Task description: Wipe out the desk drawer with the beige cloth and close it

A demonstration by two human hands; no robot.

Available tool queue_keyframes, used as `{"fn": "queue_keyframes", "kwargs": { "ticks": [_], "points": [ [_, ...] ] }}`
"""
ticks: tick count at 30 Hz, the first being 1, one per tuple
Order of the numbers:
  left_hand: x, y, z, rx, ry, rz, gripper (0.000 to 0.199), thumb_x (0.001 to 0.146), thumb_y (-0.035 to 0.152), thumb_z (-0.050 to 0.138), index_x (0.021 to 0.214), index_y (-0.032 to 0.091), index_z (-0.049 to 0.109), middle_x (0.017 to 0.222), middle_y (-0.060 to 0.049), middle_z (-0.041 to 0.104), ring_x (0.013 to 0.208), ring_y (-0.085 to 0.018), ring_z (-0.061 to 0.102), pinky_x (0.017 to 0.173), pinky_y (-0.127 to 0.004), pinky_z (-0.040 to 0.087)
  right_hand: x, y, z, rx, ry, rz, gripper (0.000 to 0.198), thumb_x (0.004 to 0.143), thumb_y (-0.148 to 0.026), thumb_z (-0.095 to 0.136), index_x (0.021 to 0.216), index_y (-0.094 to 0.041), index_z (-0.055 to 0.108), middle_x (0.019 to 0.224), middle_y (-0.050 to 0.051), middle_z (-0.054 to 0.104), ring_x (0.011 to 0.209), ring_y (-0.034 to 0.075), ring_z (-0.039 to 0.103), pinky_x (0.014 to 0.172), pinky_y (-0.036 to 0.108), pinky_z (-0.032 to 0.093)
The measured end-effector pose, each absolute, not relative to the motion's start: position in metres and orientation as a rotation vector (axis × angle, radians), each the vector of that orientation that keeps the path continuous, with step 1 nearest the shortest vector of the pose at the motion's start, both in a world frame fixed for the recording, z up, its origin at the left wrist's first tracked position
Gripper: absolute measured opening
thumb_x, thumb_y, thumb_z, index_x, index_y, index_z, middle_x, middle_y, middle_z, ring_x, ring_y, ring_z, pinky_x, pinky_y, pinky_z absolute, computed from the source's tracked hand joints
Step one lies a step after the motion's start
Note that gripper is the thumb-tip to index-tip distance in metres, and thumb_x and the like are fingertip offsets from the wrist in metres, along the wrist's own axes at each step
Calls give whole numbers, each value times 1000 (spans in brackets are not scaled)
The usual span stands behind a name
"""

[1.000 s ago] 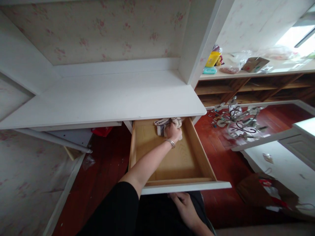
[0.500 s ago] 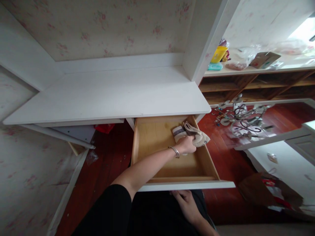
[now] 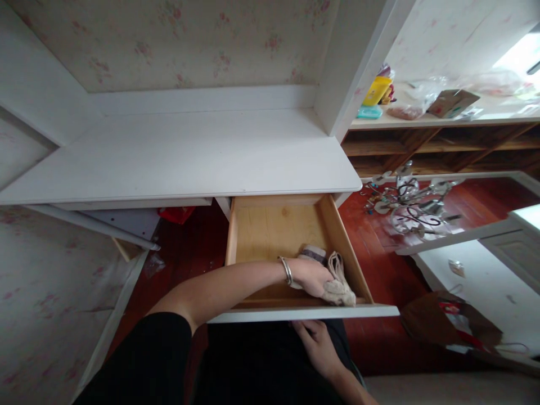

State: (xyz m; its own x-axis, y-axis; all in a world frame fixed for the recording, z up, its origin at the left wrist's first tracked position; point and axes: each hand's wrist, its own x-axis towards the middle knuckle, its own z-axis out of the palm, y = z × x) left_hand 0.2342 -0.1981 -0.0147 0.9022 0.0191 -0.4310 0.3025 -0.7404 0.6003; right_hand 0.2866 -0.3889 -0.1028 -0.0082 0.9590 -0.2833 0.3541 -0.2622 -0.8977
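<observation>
A light wooden drawer [image 3: 274, 230] with a white front stands pulled out from under a white desk [image 3: 189, 157]. My left hand [image 3: 312, 277], with a metal bangle at the wrist, presses a beige cloth [image 3: 337, 281] against the drawer's bottom at its front right corner. The cloth has a grey band and lies bunched under my fingers. My right hand [image 3: 318, 346] rests below the drawer front, on my dark-clothed lap, with its fingers loosely apart and nothing in it.
A metal chandelier [image 3: 407, 205] lies on the red wooden floor to the right. Behind it runs a wooden shelf unit [image 3: 434, 149] with a yellow container [image 3: 375, 90] and a cardboard box on top. A brown paper bag [image 3: 451, 323] sits at the lower right.
My left hand has dragged the cloth from the back of the drawer forward along its right side to the front corner. My right hand has stayed under the drawer front.
</observation>
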Motion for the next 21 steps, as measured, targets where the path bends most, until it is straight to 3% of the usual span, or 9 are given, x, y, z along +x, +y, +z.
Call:
{"fn": "queue_keyframes", "kwargs": {
  "ticks": [4,12,16,21],
  "points": [
    [198,-188,-13,2384,159,-624,27,78,35,60,98,19,67,97,-7,69,83,-21,63,71,-30,47,288,-391,-108,-1652,-1410,1288,53,91,-58,46,69,-16,70,69,4,67,69,20,58,69,27,46],
    [111,-183,-2,2435,367,-983,5,61,17,68,65,20,67,60,-3,64,58,-18,56,61,-28,45,291,-392,-114,-1601,-1401,1356,46,92,-53,47,73,-18,70,75,4,69,78,23,63,76,28,45],
    [93,-193,-1,2543,472,-931,7,64,20,68,59,17,66,64,-8,66,65,-22,61,67,-34,46,290,-392,-112,-1612,-1383,1348,45,91,-53,49,76,-17,71,80,5,71,80,24,64,79,29,45],
    [94,-190,-14,2641,620,-881,11,67,9,63,58,14,65,71,-14,69,74,-28,64,74,-42,45,289,-392,-107,-1583,-1381,1350,45,92,-53,49,75,-17,70,80,4,70,80,22,63,78,27,45]
  ]
}}
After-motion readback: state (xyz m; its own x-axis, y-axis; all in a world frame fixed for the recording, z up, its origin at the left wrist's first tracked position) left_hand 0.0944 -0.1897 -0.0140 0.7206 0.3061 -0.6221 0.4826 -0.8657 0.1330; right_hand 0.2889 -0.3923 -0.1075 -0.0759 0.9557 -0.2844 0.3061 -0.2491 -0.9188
